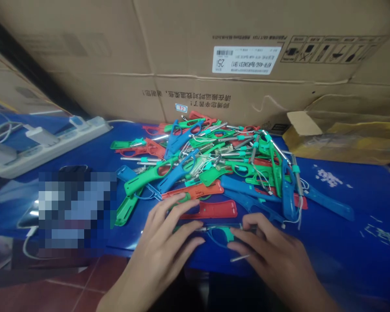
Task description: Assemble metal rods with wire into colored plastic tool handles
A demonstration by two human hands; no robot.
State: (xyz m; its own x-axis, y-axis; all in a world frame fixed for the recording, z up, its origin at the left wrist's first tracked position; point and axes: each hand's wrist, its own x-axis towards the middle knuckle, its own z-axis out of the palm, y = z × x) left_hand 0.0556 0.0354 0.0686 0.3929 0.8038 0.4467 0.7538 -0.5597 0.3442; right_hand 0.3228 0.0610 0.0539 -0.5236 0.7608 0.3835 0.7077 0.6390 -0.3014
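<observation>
Near the table's front edge lies a half-built blue gas lighter (214, 236) with a green trigger (228, 234) and a ring-shaped guard. My left hand (169, 236) is closed on its left end, fingers and thumb on either side. Its right end is in the grip of my right hand (273, 249), whose fingers hide that part. A thin metal piece (239, 258) shows below the right fingertips; I cannot tell whether it is held. Just beyond the hands sits a red lighter shell (219, 209). Behind it rises a pile of green, blue and red lighter shells (149, 175) with metal tubes and wired parts.
A large cardboard box (117, 86) stands behind the pile. To the left are a white power strip (55, 145) with plugs and a blurred-out dark object (74, 169). Small white bits (329, 177) lie at right on the blue table (341, 242), before a yellow-taped carton (351, 143).
</observation>
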